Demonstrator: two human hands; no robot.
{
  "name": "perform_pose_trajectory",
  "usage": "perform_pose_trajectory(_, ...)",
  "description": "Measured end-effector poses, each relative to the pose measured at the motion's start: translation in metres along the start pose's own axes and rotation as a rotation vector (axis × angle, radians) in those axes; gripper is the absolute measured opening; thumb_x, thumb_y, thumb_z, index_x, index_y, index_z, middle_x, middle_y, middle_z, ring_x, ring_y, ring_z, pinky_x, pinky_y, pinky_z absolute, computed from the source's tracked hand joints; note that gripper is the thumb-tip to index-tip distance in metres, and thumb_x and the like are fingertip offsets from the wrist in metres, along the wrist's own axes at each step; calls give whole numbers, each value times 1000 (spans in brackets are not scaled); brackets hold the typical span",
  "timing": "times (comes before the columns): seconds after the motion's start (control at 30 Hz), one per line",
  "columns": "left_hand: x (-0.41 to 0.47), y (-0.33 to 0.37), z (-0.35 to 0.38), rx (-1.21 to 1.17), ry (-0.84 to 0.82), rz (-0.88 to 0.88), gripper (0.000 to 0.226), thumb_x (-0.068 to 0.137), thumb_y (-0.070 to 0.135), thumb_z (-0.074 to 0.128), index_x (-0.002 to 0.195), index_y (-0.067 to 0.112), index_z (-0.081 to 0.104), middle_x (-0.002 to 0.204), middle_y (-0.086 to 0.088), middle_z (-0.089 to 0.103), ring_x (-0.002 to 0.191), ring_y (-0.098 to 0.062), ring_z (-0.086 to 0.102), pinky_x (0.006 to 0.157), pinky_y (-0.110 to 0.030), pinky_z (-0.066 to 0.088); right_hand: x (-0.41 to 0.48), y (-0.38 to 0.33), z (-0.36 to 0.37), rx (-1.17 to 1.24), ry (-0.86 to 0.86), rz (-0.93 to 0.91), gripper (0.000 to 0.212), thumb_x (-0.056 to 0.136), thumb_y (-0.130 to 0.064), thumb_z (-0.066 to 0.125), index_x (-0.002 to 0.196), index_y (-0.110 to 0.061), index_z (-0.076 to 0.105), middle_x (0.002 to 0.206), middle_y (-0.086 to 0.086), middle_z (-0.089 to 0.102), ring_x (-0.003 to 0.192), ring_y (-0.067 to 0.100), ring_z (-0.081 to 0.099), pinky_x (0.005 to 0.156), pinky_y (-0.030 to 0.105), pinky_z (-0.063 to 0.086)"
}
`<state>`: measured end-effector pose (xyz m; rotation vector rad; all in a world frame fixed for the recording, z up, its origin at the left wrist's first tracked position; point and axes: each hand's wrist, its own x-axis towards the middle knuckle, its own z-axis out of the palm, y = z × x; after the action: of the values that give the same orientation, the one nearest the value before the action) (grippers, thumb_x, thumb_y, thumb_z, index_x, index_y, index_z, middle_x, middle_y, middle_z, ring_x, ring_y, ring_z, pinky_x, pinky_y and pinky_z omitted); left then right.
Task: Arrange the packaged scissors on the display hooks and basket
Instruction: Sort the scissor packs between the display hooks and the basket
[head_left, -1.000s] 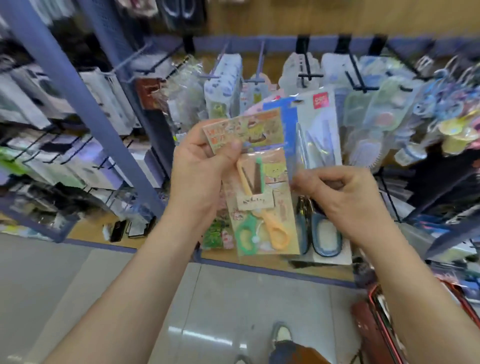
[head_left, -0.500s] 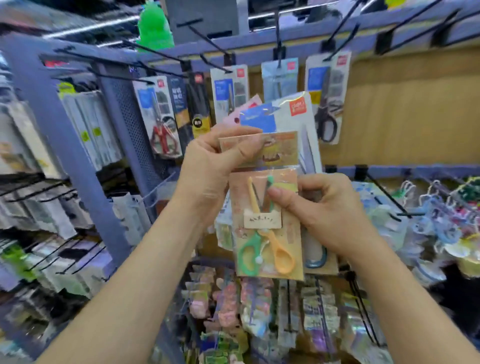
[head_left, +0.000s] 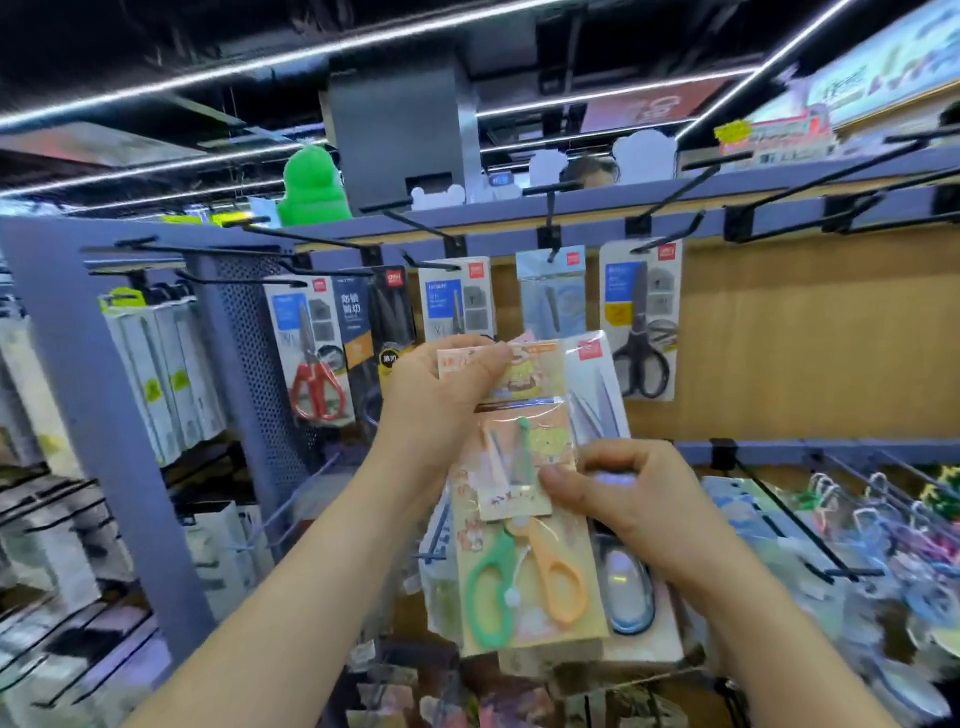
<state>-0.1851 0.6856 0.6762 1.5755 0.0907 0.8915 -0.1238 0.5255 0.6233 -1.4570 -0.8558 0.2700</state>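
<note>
Lifted toward the top hooks (head_left: 431, 262) since the earlier frame, green-and-orange scissors pack (head_left: 524, 566) hangs with left hand (head_left: 441, 400) pinching its header, right hand (head_left: 639, 504) pinching its middle, second pack (head_left: 597, 384) behind those fingers; best freed singly, hole squared to hook.

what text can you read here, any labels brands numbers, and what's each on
"防锈剪切", roughly: white characters on the hanging dark scissors pack.
Red corner logos on the black-handled scissors pack and the held white pack: too blurred.
Print on the held cartoon scissors pack: unreadable.
The overhead signs: blurred.
</note>
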Motion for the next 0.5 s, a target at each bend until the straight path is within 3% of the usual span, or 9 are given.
perform_pose_trajectory(0.13, 14, -1, -13, 10, 2, 12, 6, 91, 15, 66, 92, 12, 71, 82, -3, 76, 74, -17, 73, 65, -32, 58, 13, -7, 9, -47, 0, 31, 15, 79, -28, 77, 71, -15, 77, 77, 0, 77, 70, 7, 71, 60, 12, 50)
perform_pose_trajectory(0.23, 28, 4, -9, 2, -40, 27, 8, 89, 14, 69, 83, 17, 72, 79, -2, 76, 73, -17, 73, 66, -34, 58, 19, -6, 14, -64, 56, 25, 26, 75, -40, 74, 75, -14, 78, 78, 0, 76, 70, 11, 70, 65, 21, 52)
perform_pose_trajectory(0.33, 48, 17, 5, -24, -78, 86, 8, 88, 14, 71, 81, 18, 72, 77, -1, 76, 72, -15, 72, 63, -30, 55, 21, -5, 9, -66, 134, -28, 38, 69, -49, 71, 71, -11, 75, 64, -4, 67, 55, 5, 54, 58, 17, 41)
perform_pose_trajectory(0.43, 65, 28, 22, -99, -110, 143, 2, 88, 13, 71, 86, 13, 71, 76, 0, 76, 72, -14, 72, 62, -27, 55, 20, -7, 0, -13, 194, -88, 30, 77, -39, 70, 60, -15, 73, 55, -9, 60, 51, 1, 48, 53, 13, 37)
perform_pose_trajectory(0.5, 71, 30, 31, -95, -133, 187, 4, 87, 12, 72, 85, 16, 73, 76, 3, 75, 74, -11, 72, 63, -23, 54, 21, -10, -3, -22, 235, -145, 35, 83, -30, 68, 49, -22, 67, 48, -12, 52, 47, -2, 43, 49, 10, 33)
